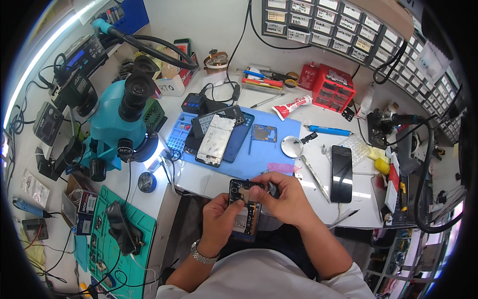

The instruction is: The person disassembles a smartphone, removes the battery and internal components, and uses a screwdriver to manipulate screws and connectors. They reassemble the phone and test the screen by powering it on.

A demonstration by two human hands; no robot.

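Note:
Held in front of my body, just off the table's front edge, is an opened smartphone [246, 219] with its inner board and battery area exposed. My left hand [219, 219] grips its left side, the thumb lying on the board. My right hand [281, 199] is closed at the phone's upper right, thumb pressed on the board. A small dark tool [272, 189] shows between its fingers; its kind cannot be made out. Beyond my hands, a blue work mat [284, 159] carries a silver phone frame [217, 139] leaning on other phone parts, and a small mid-frame piece [264, 133].
A teal microscope [114, 124] stands at left, above a green mat [142, 219]. To the right lie a black smartphone [341, 174], a round metal dish [292, 147], a blue pen-like tool [328, 130] and tweezers [314, 178]. A red drawer box [332, 88] stands behind.

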